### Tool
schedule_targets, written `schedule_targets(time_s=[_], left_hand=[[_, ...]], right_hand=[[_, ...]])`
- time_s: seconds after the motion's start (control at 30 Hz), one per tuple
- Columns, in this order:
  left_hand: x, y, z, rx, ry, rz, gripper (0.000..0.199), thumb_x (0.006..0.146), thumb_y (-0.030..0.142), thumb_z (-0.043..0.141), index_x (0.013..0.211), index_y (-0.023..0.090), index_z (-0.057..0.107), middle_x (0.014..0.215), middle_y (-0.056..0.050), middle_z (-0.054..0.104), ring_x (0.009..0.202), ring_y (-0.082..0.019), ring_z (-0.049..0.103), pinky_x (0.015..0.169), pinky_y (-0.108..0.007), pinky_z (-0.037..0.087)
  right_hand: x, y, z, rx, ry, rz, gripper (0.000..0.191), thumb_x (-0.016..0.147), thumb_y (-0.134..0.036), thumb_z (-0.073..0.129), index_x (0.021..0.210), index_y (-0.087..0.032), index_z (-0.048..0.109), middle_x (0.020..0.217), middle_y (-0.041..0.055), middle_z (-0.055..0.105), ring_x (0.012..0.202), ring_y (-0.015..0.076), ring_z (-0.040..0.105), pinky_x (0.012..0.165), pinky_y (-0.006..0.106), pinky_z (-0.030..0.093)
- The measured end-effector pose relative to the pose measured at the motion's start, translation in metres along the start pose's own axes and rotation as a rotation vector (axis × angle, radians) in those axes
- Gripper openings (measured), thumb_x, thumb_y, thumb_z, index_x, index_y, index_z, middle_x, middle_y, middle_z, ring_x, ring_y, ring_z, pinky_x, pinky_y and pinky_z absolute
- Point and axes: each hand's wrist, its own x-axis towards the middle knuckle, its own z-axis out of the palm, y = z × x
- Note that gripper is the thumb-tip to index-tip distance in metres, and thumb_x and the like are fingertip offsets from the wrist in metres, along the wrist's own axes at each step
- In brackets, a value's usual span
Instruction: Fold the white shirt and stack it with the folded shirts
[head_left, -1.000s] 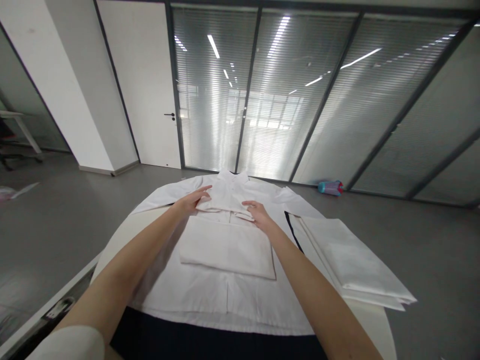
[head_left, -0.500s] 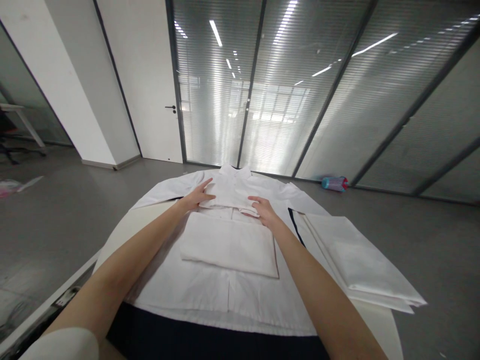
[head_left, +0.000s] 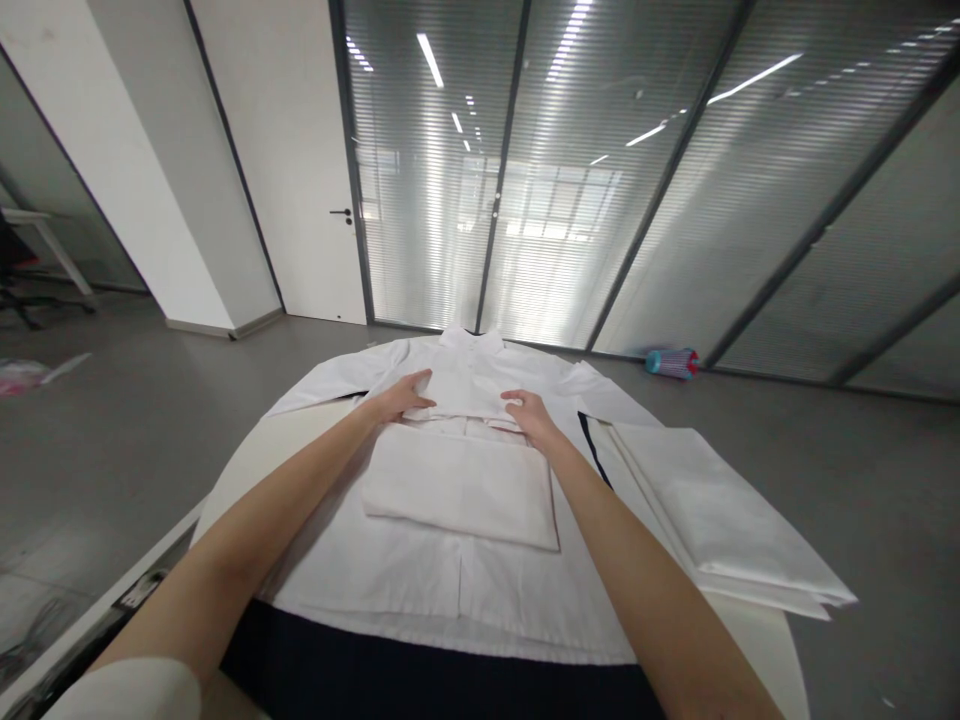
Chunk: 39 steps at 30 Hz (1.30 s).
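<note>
White collared coat [head_left: 480,590]: spread flat directly beneath both hands, collar [head_left: 471,342] just beyond them. Thin cloth, it looks light, soft and apt to slide; folded edges look like the surest place to take hold.

Glass partition [head_left: 600,200]: ahead of the hands, with slatted blinds, beside a white door [head_left: 285,170].

Round white table [head_left: 754,640]: under the coat, reaching past the right hand. Dark cloth [head_left: 435,665] lies nearest the person, below the hands.

Folded white stack [head_left: 720,510]: right of the right hand, overlapping the coat's edge.

Folded white panel [head_left: 459,487]: on the coat, just nearer the person than both hands; whether it is part of the coat cannot be told.

Upper fold [head_left: 465,395]: between the hands.

Left hand [head_left: 401,397]: open, palm down on the upper fold, fingers spread.

Right hand [head_left: 531,417]: fingers curled at the fold's edge; whether they pinch it cannot be told.
</note>
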Motion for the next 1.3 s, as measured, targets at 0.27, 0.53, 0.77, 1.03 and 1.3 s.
schedule_targets(time_s=[0.27, 0.53, 0.77, 1.03, 1.3], left_hand=[[0.016, 0.023, -0.019, 0.461, 0.206, 0.205, 0.049, 0.05, 0.024, 0.093, 0.096, 0.017, 0.076, 0.126, -0.014, 0.062, 0.14, -0.04, 0.036, 0.117, -0.044, 0.03], [0.032, 0.011, 0.037, 0.657, 0.102, 0.404, 0.036, 0.092, 0.032, 0.06, 0.125, 0.02, 0.067, 0.147, -0.011, 0.053, 0.147, -0.03, 0.03, 0.123, -0.046, 0.006], [0.034, -0.017, 0.026, 0.868, -0.069, 0.402, 0.057, 0.097, 0.045, 0.05, 0.149, 0.021, 0.045, 0.161, -0.011, 0.033, 0.152, -0.027, 0.02, 0.121, -0.044, -0.004], [0.036, -0.018, 0.018, 0.765, 0.098, 0.331, 0.058, 0.092, 0.049, 0.057, 0.141, 0.02, 0.052, 0.16, -0.014, 0.035, 0.152, -0.028, 0.019, 0.121, -0.041, 0.0], [0.038, -0.012, -0.006, 0.659, 0.396, 0.081, 0.057, 0.072, 0.048, 0.076, 0.117, 0.015, 0.064, 0.145, -0.022, 0.048, 0.145, -0.046, 0.021, 0.116, -0.053, 0.012]], right_hand=[[-0.006, -0.036, -0.012, -0.397, 0.145, -0.108, 0.023, 0.075, -0.018, 0.064, 0.096, -0.021, 0.073, 0.135, 0.0131, 0.049, 0.123, 0.0339, 0.047, 0.105, 0.047, 0.035], [0.01, -0.045, 0.039, -0.664, -0.088, -0.321, 0.051, 0.103, -0.041, 0.036, 0.148, -0.019, 0.047, 0.157, 0.0139, 0.037, 0.145, 0.0333, 0.028, 0.118, 0.05, 0.017], [0.008, -0.012, 0.04, -0.716, -0.228, -0.218, 0.076, 0.099, -0.066, 0.024, 0.159, -0.019, 0.026, 0.166, 0.0095, 0.013, 0.153, 0.0293, 0.006, 0.12, 0.054, -0.001], [0.002, -0.005, 0.03, -0.632, -0.132, -0.173, 0.078, 0.098, -0.065, 0.028, 0.157, -0.013, 0.029, 0.166, 0.0135, 0.012, 0.153, 0.0291, 0.008, 0.12, 0.054, 0.004], [0.009, -0.001, 0.008, -0.526, 0.158, 0.058, 0.055, 0.093, -0.056, 0.047, 0.119, -0.012, 0.068, 0.135, 0.0255, 0.05, 0.134, 0.0431, 0.036, 0.109, 0.06, 0.023]])
